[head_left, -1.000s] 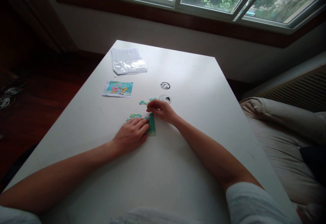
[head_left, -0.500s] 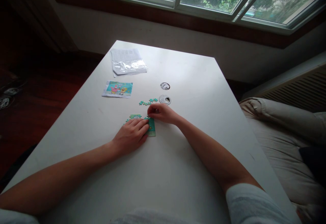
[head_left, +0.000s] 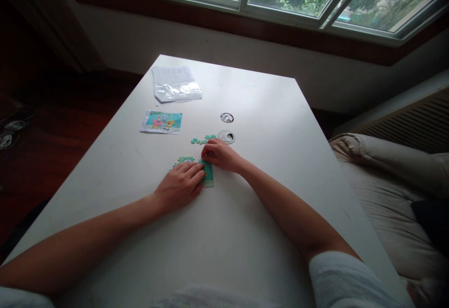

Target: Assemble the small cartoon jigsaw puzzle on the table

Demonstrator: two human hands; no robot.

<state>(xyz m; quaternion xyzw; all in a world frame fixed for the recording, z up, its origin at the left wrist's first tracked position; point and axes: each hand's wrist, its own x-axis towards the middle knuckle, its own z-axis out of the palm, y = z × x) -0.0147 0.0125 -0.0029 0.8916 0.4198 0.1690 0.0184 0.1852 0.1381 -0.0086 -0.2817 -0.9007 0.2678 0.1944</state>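
The partly joined puzzle (head_left: 208, 176) lies on the white counter (head_left: 252, 233). Over its left portion rests the left hand (head_left: 181, 182), open and palm down. At its far right corner, the right hand (head_left: 219, 154) has thumb and fingers drawn together; I can't tell whether they grip a piece. Loose pieces (head_left: 199, 141) lie just beyond the puzzle, the picture sheet (head_left: 164, 122) beyond and left. For clean joining, best to steady the puzzle lightly, align tabs first, then press straight down.

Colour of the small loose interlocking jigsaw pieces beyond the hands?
The loose jigsaw pieces look mostly teal-green; best seen in the head view.
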